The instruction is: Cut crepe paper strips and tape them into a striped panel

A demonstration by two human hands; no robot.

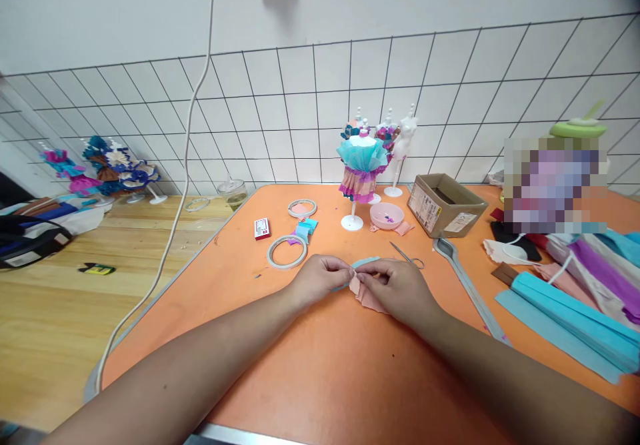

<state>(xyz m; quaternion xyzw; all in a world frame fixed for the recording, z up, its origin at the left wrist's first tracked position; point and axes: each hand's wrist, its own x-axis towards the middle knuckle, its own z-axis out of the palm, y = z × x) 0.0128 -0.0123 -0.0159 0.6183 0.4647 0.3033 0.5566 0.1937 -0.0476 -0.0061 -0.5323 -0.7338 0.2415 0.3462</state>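
Observation:
Both hands meet over the middle of the orange table (320, 378). My left hand (320, 279) pinches the gathered top edge of a pink crepe paper piece (366, 296) between thumb and fingers. My right hand (403, 288) is closed on the same edge just to the right, and the pink paper fans out below the fingertips. A strip of light blue crepe paper (367, 261) shows behind the fingers; whether it is joined to the pink one I cannot tell. Scissors (407, 255) lie beyond my right hand. A roll of tape (287, 252) lies beyond my left hand.
A small mannequin (364, 165) in a blue and pink paper dress stands at the back, near a pink bowl (387, 216) and cardboard box (447, 206). Crepe paper rolls (575, 318) cover the right side. A white cable (186, 158) hangs at left.

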